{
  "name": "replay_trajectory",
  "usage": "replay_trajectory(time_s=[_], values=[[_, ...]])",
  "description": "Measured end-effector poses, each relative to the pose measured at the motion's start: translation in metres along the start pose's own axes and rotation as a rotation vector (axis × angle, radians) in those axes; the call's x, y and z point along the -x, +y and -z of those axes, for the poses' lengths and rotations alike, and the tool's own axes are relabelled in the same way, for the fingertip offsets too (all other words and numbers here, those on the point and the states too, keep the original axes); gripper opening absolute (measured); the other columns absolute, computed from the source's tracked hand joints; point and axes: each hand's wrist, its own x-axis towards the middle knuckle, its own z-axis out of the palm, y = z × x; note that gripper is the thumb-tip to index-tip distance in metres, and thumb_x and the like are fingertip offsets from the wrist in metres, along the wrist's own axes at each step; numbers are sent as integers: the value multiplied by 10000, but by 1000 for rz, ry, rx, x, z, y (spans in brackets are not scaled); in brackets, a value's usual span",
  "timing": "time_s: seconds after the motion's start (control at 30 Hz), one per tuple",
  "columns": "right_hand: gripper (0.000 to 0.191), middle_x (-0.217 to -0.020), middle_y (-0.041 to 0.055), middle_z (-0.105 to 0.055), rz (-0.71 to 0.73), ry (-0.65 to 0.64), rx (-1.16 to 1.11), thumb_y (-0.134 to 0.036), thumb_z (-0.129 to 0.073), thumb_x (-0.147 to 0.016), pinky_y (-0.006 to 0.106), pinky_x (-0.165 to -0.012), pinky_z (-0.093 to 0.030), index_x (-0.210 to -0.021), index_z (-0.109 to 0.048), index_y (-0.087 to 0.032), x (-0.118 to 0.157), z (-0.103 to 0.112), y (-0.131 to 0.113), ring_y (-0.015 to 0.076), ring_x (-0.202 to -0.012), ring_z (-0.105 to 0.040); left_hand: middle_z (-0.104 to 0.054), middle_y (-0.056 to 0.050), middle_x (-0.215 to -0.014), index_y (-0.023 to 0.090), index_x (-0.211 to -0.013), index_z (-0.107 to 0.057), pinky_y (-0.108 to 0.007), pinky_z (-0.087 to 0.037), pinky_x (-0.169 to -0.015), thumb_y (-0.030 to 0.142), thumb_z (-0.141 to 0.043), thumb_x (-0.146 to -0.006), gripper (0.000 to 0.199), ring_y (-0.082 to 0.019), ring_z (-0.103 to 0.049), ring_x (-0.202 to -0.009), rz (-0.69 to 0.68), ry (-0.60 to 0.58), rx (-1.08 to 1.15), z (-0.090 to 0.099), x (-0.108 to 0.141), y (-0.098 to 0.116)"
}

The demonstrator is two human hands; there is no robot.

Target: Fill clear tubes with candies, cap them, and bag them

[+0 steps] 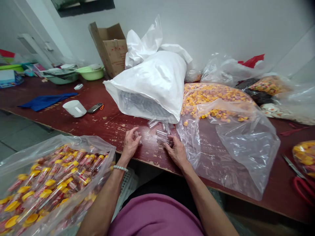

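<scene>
My left hand (131, 144) is closed around a clear plastic tube (136, 134), just above the table's front edge. To its right, my right hand (176, 151) pinches the end of another clear tube (162, 140) between thumb and fingers. More loose clear tubes (153, 123) lie on the table close by, in front of a large white sack (154, 82). The sack lies on its side with its mouth towards me, and many clear tubes show inside.
A plastic bag of filled, yellow-capped tubes (59, 177) stands at lower left. Yellow caps (214, 98) fill a clear bag at right. Red-handled scissors (301, 183) lie far right. Left are a white mug (74, 108), a phone-like device (95, 108) and a cardboard box (114, 54).
</scene>
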Motion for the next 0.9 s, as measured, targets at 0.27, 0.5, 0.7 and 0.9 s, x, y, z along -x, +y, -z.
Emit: replay_trajectory(time_s=[0.27,0.5,0.7,0.9], values=[[246,-870,45,-685,23,-32,-59,-321,-568,-824,282,-700,-466,-1016,-636,-183,-1,3,-5,159,-721,-608,-584,-14,-736,192,-855,-553,-292,-434,-666,392,-670,-712,273,-186,-571,-693,-52,-214,-666,29,24,30],[264,-833,24,-610,-22,25,-146,-316,-518,-814,290,-720,-452,-1017,-639,-196,4,11,-5,155,-750,-562,-667,-50,-832,227,-931,-578,-300,-425,-686,332,-582,-762,199,-230,-631,-794,39,-418,-757,39,28,42],[357,-965,56,-570,-192,173,-305,-332,-441,-839,338,-819,-446,-1120,-604,-184,7,19,6,175,-873,-544,-629,5,-768,202,-1027,-536,-271,-441,-641,279,-557,-739,299,-149,-583,-665,86,-277,-326,16,14,31],[532,-963,58,-592,-155,233,-150,-327,-564,-773,333,-787,-453,-1265,-466,-152,-6,4,2,174,-815,-545,-563,33,-637,160,-906,-613,-227,-400,-564,261,-628,-660,267,-117,-517,-581,133,-168,-101,-6,1,15]])
